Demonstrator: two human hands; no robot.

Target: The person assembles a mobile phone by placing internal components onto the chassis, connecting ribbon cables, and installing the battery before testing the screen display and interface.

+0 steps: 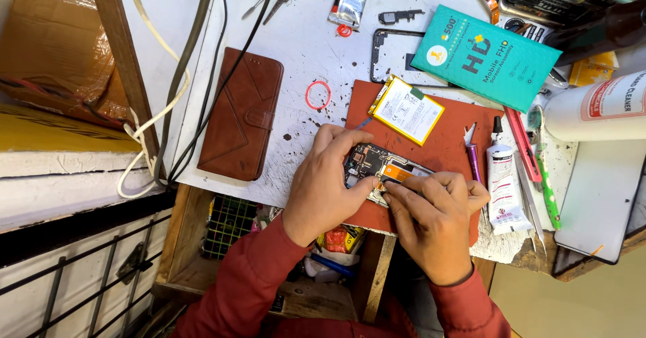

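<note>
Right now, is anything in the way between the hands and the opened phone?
Nothing visible is. The left hand already grips the opened phone at its left end, and the right hand has its fingertips on the phone's orange part. The yellow battery lies apart, farther back on the red mat.

The opened phone [382,168] I'm working on lies flat on the red mat [452,143], back cover off, dark circuit board and an orange flex strip exposed. It sits near the mat's front edge, just below the yellow battery [408,109].
</note>
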